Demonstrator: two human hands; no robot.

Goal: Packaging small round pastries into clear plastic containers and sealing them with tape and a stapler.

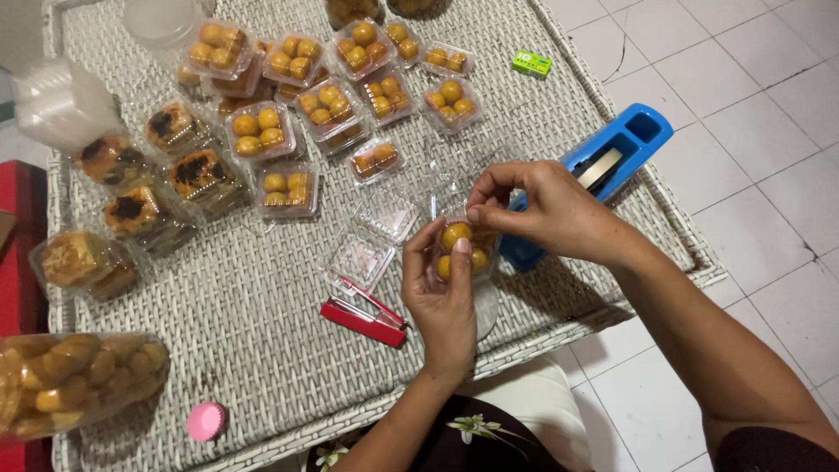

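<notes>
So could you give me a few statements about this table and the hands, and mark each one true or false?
1. Both hands hold a small clear box of yellow pastries. True: the left hand cups it and the right hand pinches its top.
2. The red stapler lies on the floor. False: it lies on the wicker table, left of the left hand.
3. The blue tape dispenser sits behind the right hand. True.
4. The pink cup is stacked on the filled boxes. False: it sits alone near the table's front edge.

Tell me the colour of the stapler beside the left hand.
Red stapler, seen best in the head view.
</notes>
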